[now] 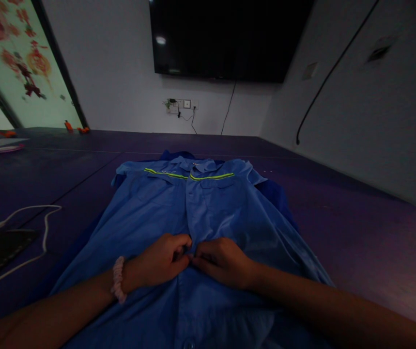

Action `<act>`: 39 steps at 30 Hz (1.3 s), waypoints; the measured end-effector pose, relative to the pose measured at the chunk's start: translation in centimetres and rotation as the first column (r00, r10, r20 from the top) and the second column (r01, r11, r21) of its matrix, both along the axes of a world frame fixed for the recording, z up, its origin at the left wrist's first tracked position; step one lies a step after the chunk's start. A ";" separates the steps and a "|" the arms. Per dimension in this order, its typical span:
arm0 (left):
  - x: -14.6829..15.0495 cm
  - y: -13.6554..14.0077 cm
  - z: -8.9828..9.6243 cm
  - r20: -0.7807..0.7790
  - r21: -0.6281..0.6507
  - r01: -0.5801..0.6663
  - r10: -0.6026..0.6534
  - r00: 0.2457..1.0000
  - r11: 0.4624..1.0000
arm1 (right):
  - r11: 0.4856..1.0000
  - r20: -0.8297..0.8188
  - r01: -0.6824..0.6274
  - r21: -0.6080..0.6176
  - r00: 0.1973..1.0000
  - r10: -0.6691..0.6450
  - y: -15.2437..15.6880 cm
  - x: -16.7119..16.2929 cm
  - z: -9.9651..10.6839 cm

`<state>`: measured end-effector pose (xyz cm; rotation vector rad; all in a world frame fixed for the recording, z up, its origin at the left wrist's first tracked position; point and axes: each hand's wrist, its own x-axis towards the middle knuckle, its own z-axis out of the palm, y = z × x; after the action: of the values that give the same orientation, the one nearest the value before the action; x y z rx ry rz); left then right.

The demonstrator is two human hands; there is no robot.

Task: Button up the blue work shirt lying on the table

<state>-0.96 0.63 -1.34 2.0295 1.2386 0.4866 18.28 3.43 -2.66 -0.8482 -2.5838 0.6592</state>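
A blue button-up work shirt (149, 208) with yellow-green stripes across the chest lies spread on the purple surface, its collar at the far end. My left hand (167, 259), with a pink scrunchie (119, 280) on the wrist, pinches the shirt's front edge at the middle. Right beside it, my right hand (225, 261) is closed on the opposite front edge, and the fingertips of both hands almost meet. Whatever small part lies between the fingers is hidden. Below the hands, a button (189, 343) shows on the front strip. Darker blue cloth (278, 198) sticks out under the shirt.
At the left lie a dark phone-like device (4, 252) and a white cable (46, 228). Farther back are a pink-rimmed item (6, 149) and small orange objects (69, 126). A black screen (225, 39) hangs on the wall above sockets (187, 103).
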 end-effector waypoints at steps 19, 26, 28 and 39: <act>0.2 0.1 0.1 0.012 -0.027 -0.086 0.087 0.996 0.996 | 1.000 0.020 -0.004 -0.007 1.000 0.004 -0.1 -0.1 0.4; 0.1 0.0 0.2 -0.021 -0.033 -0.072 0.071 0.997 0.997 | 1.000 0.035 0.000 -0.004 0.999 0.001 -0.1 -0.1 0.3; 0.1 0.1 0.2 -0.035 -0.015 -0.061 0.061 0.998 0.998 | 1.000 0.032 0.003 -0.007 0.999 -0.003 -0.1 -0.1 0.3; 0.0 0.2 0.1 -0.069 0.004 -0.043 0.043 0.997 0.999 | 1.000 0.048 0.002 -0.007 0.999 -0.002 -0.1 -0.1 0.3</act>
<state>-0.99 0.81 -1.27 2.0409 1.3260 0.4414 18.18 3.31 -2.33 -0.8792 -2.6243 0.6557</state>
